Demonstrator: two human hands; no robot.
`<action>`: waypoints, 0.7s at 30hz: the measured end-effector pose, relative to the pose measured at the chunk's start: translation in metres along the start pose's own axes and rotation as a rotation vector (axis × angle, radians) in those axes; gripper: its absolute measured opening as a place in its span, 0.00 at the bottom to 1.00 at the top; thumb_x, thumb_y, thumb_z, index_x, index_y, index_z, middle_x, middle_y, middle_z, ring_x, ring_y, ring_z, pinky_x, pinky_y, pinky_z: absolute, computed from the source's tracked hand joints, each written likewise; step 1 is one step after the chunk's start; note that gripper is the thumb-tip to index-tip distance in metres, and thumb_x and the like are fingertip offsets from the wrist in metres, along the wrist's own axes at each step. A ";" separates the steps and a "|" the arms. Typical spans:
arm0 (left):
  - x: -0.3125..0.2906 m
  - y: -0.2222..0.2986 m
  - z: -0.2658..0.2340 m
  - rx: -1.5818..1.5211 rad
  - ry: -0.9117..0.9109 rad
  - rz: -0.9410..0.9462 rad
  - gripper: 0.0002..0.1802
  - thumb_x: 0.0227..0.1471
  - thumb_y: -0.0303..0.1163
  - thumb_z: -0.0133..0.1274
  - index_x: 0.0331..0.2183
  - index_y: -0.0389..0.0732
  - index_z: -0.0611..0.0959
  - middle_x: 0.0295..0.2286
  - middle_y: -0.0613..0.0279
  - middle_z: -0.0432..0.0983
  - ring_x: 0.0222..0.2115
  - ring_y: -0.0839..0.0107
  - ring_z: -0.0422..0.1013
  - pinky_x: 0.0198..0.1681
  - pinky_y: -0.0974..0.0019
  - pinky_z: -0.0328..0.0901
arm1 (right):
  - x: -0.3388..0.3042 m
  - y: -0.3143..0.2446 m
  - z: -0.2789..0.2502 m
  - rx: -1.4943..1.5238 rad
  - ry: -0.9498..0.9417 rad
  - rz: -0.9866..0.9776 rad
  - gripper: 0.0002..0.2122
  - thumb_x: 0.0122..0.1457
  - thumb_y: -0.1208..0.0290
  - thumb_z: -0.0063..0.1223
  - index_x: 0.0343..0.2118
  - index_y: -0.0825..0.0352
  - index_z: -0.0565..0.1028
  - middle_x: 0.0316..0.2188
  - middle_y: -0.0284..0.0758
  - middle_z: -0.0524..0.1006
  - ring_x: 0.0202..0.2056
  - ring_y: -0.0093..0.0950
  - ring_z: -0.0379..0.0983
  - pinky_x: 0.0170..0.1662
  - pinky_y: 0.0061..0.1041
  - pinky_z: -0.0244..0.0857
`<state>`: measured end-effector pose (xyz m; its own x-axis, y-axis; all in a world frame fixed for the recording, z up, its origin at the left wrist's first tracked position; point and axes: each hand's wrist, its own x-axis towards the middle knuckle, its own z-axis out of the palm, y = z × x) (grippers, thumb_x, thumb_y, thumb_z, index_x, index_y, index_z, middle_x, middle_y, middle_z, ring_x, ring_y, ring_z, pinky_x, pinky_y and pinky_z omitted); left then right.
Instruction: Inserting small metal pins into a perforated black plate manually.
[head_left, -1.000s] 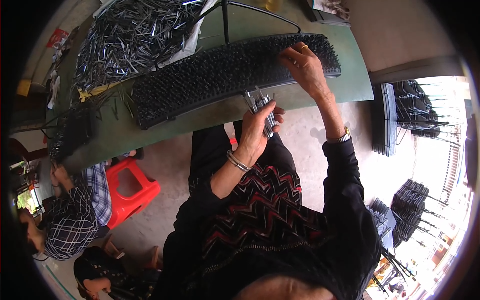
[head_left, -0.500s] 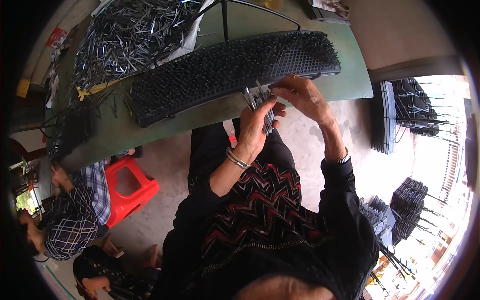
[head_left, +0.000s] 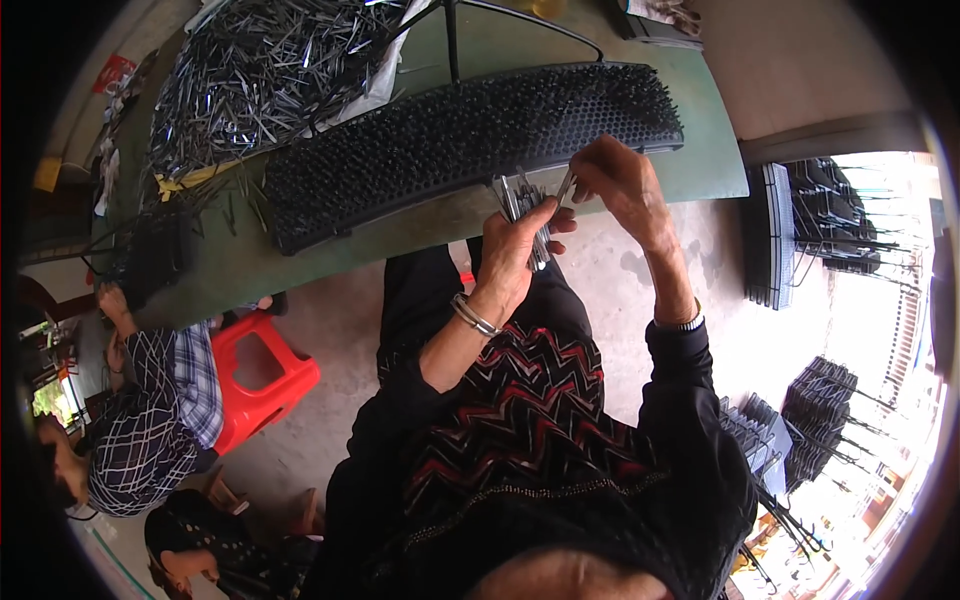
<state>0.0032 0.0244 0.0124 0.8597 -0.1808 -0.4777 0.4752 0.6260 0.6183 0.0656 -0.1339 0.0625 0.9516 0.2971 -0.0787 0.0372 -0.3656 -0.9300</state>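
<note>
My left hand (head_left: 507,257) is closed round a bundle of slim grey and black strips (head_left: 522,200), whose ends stick up past the thumb. Just right of it, my right hand (head_left: 625,195) pinches one slim strip (head_left: 566,188) between thumb and fingers. Both hands are at the near edge of a long, curved black panel (head_left: 400,155) full of small holes. Dark bristle-like pieces stand in most of the panel; bare holes show toward its right part. What the pinching fingertips cover is hidden.
The panel lies on a green table (head_left: 710,110). A large heap of dark strips (head_left: 270,80) lies at the far left. A red plastic stool (head_left: 290,385) and a person in a checked top (head_left: 150,440) are at the left. Stacked dark racks (head_left: 825,215) stand at the right.
My right hand has moved right, away from the bundle, with a strip between its fingers. My left hand has hardly moved. The co-worker at the left has shifted an arm.
</note>
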 end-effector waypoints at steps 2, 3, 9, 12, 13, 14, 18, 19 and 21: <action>0.001 -0.001 -0.001 -0.003 0.015 -0.002 0.12 0.51 0.32 0.57 0.36 0.34 0.79 0.31 0.55 0.79 0.30 0.67 0.77 0.25 0.71 0.69 | 0.003 -0.004 0.001 0.036 0.133 0.010 0.05 0.58 0.76 0.48 0.32 0.74 0.71 0.25 0.36 0.76 0.26 0.23 0.75 0.31 0.21 0.68; 0.002 -0.002 -0.001 -0.006 0.030 -0.006 0.13 0.51 0.33 0.57 0.36 0.34 0.79 0.31 0.54 0.79 0.30 0.67 0.77 0.25 0.70 0.69 | 0.006 -0.005 0.001 0.037 0.131 0.009 0.05 0.58 0.76 0.48 0.32 0.74 0.71 0.25 0.36 0.76 0.26 0.23 0.75 0.31 0.21 0.68; 0.003 -0.002 0.003 -0.114 0.073 0.033 0.15 0.51 0.36 0.57 0.36 0.36 0.77 0.30 0.53 0.79 0.30 0.67 0.77 0.25 0.69 0.69 | 0.015 -0.012 0.003 0.077 0.193 0.011 0.06 0.58 0.76 0.50 0.32 0.75 0.71 0.25 0.37 0.77 0.27 0.24 0.76 0.33 0.21 0.70; 0.005 0.002 0.003 -0.126 0.077 0.046 0.14 0.51 0.36 0.58 0.35 0.36 0.78 0.28 0.56 0.78 0.26 0.69 0.76 0.23 0.70 0.68 | 0.009 -0.012 0.004 0.056 0.193 0.006 0.05 0.58 0.78 0.49 0.32 0.75 0.71 0.25 0.37 0.77 0.29 0.24 0.76 0.34 0.21 0.70; 0.007 0.000 -0.001 -0.128 0.080 0.048 0.14 0.51 0.36 0.58 0.35 0.36 0.78 0.28 0.56 0.78 0.26 0.69 0.76 0.23 0.70 0.68 | 0.006 -0.012 0.008 0.056 0.189 0.005 0.05 0.58 0.78 0.49 0.32 0.75 0.71 0.25 0.37 0.77 0.29 0.24 0.76 0.34 0.21 0.70; 0.010 -0.002 -0.005 -0.143 0.043 0.036 0.14 0.50 0.37 0.58 0.34 0.37 0.78 0.26 0.58 0.77 0.24 0.71 0.74 0.23 0.70 0.67 | 0.000 -0.011 0.014 -0.023 0.267 -0.102 0.03 0.58 0.80 0.48 0.33 0.74 0.71 0.26 0.37 0.77 0.30 0.24 0.77 0.35 0.21 0.70; 0.007 0.005 0.005 -0.247 -0.045 -0.035 0.12 0.50 0.37 0.59 0.32 0.39 0.79 0.23 0.65 0.74 0.19 0.76 0.69 0.20 0.70 0.65 | -0.022 -0.001 0.031 -0.435 0.334 -0.518 0.08 0.52 0.86 0.52 0.35 0.69 0.74 0.34 0.35 0.78 0.34 0.27 0.77 0.36 0.23 0.70; 0.007 0.006 0.004 -0.248 -0.044 -0.032 0.12 0.50 0.37 0.59 0.32 0.39 0.79 0.23 0.65 0.74 0.19 0.76 0.69 0.20 0.70 0.65 | -0.028 -0.002 0.036 -0.527 0.304 -0.593 0.09 0.51 0.86 0.53 0.36 0.68 0.74 0.35 0.35 0.77 0.34 0.28 0.77 0.36 0.23 0.71; 0.008 0.009 0.002 -0.294 -0.086 -0.044 0.12 0.50 0.38 0.59 0.32 0.40 0.80 0.24 0.67 0.75 0.21 0.77 0.70 0.21 0.71 0.64 | -0.036 -0.002 0.036 -0.577 0.257 -0.613 0.12 0.47 0.85 0.55 0.36 0.68 0.75 0.36 0.36 0.77 0.36 0.33 0.76 0.38 0.27 0.71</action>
<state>0.0149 0.0270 0.0157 0.8580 -0.2683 -0.4380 0.4489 0.8062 0.3854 0.0204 -0.1115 0.0542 0.7503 0.4046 0.5228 0.6461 -0.6166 -0.4500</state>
